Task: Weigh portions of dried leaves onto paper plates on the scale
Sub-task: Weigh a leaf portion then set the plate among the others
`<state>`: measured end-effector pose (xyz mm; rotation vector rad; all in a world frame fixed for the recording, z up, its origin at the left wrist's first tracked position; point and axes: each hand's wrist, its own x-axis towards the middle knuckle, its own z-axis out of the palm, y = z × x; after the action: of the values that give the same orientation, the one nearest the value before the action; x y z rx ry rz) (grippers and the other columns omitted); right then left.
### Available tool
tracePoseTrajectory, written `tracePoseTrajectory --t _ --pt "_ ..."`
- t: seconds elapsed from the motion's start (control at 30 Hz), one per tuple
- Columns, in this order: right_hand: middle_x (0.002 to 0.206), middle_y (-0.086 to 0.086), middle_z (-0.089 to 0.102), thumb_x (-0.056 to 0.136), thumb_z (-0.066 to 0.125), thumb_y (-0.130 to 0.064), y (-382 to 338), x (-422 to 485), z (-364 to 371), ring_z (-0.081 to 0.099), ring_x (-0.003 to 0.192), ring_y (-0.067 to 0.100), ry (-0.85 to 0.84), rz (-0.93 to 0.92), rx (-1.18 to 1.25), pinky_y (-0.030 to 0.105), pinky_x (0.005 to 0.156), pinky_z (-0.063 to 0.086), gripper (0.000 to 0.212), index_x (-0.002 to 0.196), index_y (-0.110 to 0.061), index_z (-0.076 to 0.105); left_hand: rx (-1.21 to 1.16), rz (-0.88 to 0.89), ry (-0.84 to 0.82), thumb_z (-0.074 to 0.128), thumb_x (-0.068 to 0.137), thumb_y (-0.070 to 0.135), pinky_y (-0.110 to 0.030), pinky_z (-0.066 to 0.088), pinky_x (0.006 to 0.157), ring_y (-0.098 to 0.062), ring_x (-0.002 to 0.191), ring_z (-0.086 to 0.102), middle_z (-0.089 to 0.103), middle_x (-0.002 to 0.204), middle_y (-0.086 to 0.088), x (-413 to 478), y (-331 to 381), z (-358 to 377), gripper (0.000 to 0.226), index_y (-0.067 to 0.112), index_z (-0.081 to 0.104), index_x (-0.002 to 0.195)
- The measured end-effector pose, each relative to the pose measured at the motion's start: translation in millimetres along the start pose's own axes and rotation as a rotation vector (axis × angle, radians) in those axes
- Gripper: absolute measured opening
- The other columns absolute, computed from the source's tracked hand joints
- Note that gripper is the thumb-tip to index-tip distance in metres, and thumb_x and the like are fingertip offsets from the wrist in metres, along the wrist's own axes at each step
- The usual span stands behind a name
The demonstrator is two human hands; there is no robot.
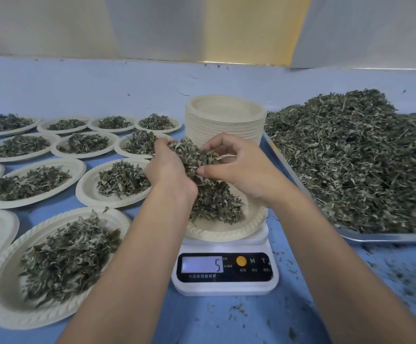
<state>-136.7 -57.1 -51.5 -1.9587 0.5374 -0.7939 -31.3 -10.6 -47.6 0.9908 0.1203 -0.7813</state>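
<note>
Dried leaves [192, 155] are in both of your hands now, as one loose clump held above the paper plate [224, 232] that sits on the scale [226, 289]. Your left hand [169, 170] is curled round the clump from the left side, and your right hand [244, 170] pinches its right edge between thumb and bent fingers. A small portion [214, 204] lies already on the plate and the display [202, 264] shows 5, so I judge that you are in the middle of filling this plate, adding leaves little by little. The next move asks for a gentle release: let only a few leaves fall from the clump, keep both hands off the plate rim so that they do not press on the scale, and read the display after each small drop. What target number you need, I cannot tell. The rest of the clump can go back to the big heap [350, 157] on the metal tray [388, 237] at your right. Filled plates [60, 256] lie on the blue surface [226, 324] at your left, and the stack of empty plates [224, 115] stands just behind the scale.
</note>
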Motion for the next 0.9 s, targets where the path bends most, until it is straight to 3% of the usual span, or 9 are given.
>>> tracePoseTrajectory --t 0.2,0.27,0.33,0.47,0.53,0.6,0.7,0.8,0.9 --pt "0.081 -0.008 0.059 0.074 0.078 -0.007 2.2 1.6 -6.2 0.053 0.064 0.002 0.020 0.007 0.029 0.016 0.069 0.046 0.027 0.082 -0.030 0.065 -0.037 -0.066 -0.115 0.047 0.091 0.035 -0.032 0.054 0.057 -0.026 0.077 0.063 0.067 0.107 -0.005 15.4 10.2 -5.5 0.027 0.016 0.059 0.107" --pt "0.081 -0.007 0.060 0.075 0.076 -0.006 3.2 1.7 -9.6 0.054 0.064 0.001 0.005 0.031 0.026 0.019 0.071 0.049 0.025 0.082 -0.027 0.065 -0.060 -0.059 -0.104 0.048 0.091 0.033 -0.030 0.055 0.053 -0.023 0.072 0.062 0.067 0.099 -0.003 18.2 14.1 -8.5 0.025 0.016 0.058 0.106" --pt "0.085 -0.003 0.062 0.077 0.075 -0.008 5.1 1.3 -12.5 0.058 0.072 0.008 -0.050 0.084 -0.027 0.032 0.080 0.052 0.021 0.085 -0.024 0.064 -0.065 -0.041 -0.083 0.048 0.092 0.032 -0.020 0.046 0.039 -0.017 0.061 0.054 0.060 0.084 0.000 19.4 16.8 -10.8 0.018 0.016 0.053 0.099" --pt "0.084 -0.007 0.064 0.076 0.077 -0.022 8.9 0.7 -13.0 0.059 0.079 0.011 -0.130 0.145 -0.222 0.037 0.087 0.050 0.015 0.084 -0.026 0.066 -0.096 -0.030 -0.096 0.047 0.093 0.029 -0.018 0.043 0.036 -0.015 0.045 0.054 0.055 0.073 0.000 18.1 18.2 -11.1 0.015 0.014 0.049 0.096" --pt "0.090 -0.006 0.067 0.076 0.077 -0.032 10.8 0.8 -12.2 0.061 0.085 0.012 -0.154 0.167 -0.322 0.035 0.086 0.050 0.015 0.086 -0.026 0.068 -0.106 -0.036 -0.106 0.048 0.093 0.028 -0.020 0.044 0.035 -0.015 0.038 0.053 0.055 0.071 -0.001 16.0 18.1 -10.2 0.015 0.013 0.049 0.096" --pt "0.090 -0.009 0.069 0.077 0.073 -0.044 11.7 0.0 -12.5 0.061 0.086 0.009 -0.142 0.185 -0.391 0.029 0.080 0.049 0.019 0.084 -0.027 0.072 -0.103 -0.040 -0.104 0.049 0.092 0.027 -0.021 0.044 0.035 -0.017 0.047 0.053 0.056 0.072 -0.002 15.1 18.1 -9.9 0.015 0.012 0.050 0.094" --pt "0.091 -0.017 0.069 0.080 0.063 -0.058 10.2 -1.9 -14.5 0.061 0.090 0.001 -0.071 0.199 -0.311 0.020 0.077 0.045 0.028 0.086 -0.034 0.074 -0.113 -0.042 -0.110 0.050 0.092 0.026 -0.022 0.044 0.035 -0.016 0.041 0.053 0.055 0.071 -0.003 15.7 18.1 -9.9 0.014 0.012 0.049 0.088" --pt "0.087 -0.013 0.070 0.083 0.067 -0.044 10.4 -0.8 -14.7 0.058 0.075 -0.004 0.048 0.096 -0.258 0.018 0.072 0.044 0.015 0.085 -0.031 0.074 -0.119 -0.050 -0.114 0.050 0.092 0.027 -0.022 0.044 0.034 -0.013 0.025 0.049 0.055 0.071 -0.002 16.6 18.1 -9.8 0.015 0.012 0.049 0.087" --pt "0.078 -0.011 0.068 0.079 0.075 -0.024 10.0 0.3 -12.2 0.052 0.060 -0.005 0.050 0.018 -0.258 0.019 0.069 0.046 0.003 0.078 -0.024 0.072 -0.134 -0.054 -0.106 0.050 0.092 0.027 -0.023 0.045 0.034 -0.014 0.030 0.052 0.056 0.072 -0.002 17.3 17.7 -10.2 0.015 0.012 0.051 0.088"
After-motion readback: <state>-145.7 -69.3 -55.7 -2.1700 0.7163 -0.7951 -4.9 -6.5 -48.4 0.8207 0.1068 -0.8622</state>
